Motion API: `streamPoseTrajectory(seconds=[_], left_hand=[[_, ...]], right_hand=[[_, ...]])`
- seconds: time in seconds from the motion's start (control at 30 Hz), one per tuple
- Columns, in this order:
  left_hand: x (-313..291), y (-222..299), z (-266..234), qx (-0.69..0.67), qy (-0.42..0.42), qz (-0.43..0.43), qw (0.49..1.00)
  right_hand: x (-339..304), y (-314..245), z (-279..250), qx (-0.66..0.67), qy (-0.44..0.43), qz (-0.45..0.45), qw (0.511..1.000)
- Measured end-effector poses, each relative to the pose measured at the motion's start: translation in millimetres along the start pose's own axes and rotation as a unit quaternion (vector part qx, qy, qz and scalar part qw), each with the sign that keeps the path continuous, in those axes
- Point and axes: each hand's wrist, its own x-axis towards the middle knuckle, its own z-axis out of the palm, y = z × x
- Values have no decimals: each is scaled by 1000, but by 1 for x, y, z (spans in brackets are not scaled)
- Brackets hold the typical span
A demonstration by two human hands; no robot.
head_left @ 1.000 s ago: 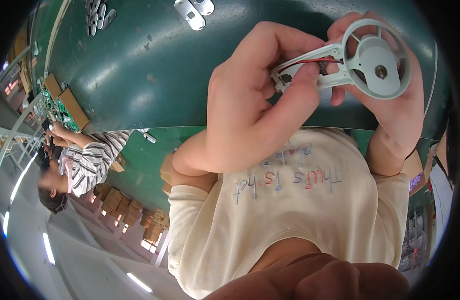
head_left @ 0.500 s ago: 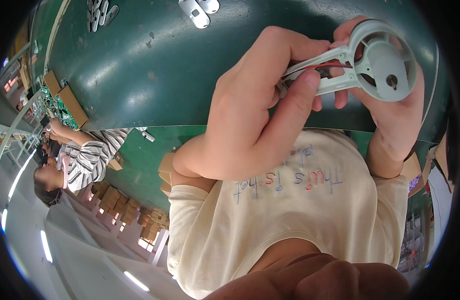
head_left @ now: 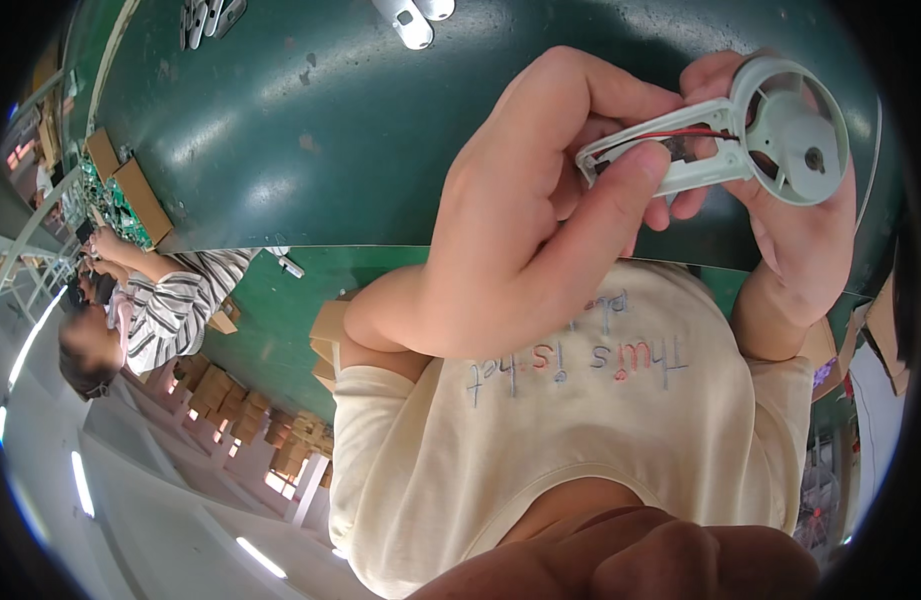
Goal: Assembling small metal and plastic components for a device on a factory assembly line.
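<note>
A pale green plastic handheld fan housing (head_left: 788,130) is held above the green table. Its round end has a ring, spokes and a central disc with a small dark hub. Red and black wires (head_left: 680,133) run along the open handle part. My left hand (head_left: 525,205) pinches the handle end, thumb on top and fingers behind. With my right hand (head_left: 805,235) I hold the round end from behind and below; its fingertips show under the handle. Parts of both hands' fingers are hidden by the housing.
On the green table (head_left: 310,160) lie several grey oblong parts (head_left: 212,18) at the far left and two pale ones (head_left: 408,22) at the far middle. A cardboard box (head_left: 140,200) of green circuit boards stands at left, beside a co-worker in a striped shirt (head_left: 185,310).
The housing and both hands have shifted slightly right in the view, and the round end sits a little lower. Both hands keep their grip. The parts on the table appear slightly higher and further right.
</note>
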Motion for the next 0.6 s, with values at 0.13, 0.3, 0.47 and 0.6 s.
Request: streamPoseTrajectory(seconds=[0.13, 0.3, 0.47, 0.6], left_hand=[[-2, -4, -6, 13, -12, -10, 1000], [-4, -6, -7, 50, 27, 3, 998], [-5, -11, -6, 97, 92, 34, 990], [-3, -18, -7, 142, 98, 55, 983]], right_hand=[[-3, -1, -2, -10, -33, -19, 999], [-6, -3, -3, -30, -81, -44, 995], [10, 2, -3, 102, -93, 0, 990], [2, 5, -3, -92, 20, 52, 994]])
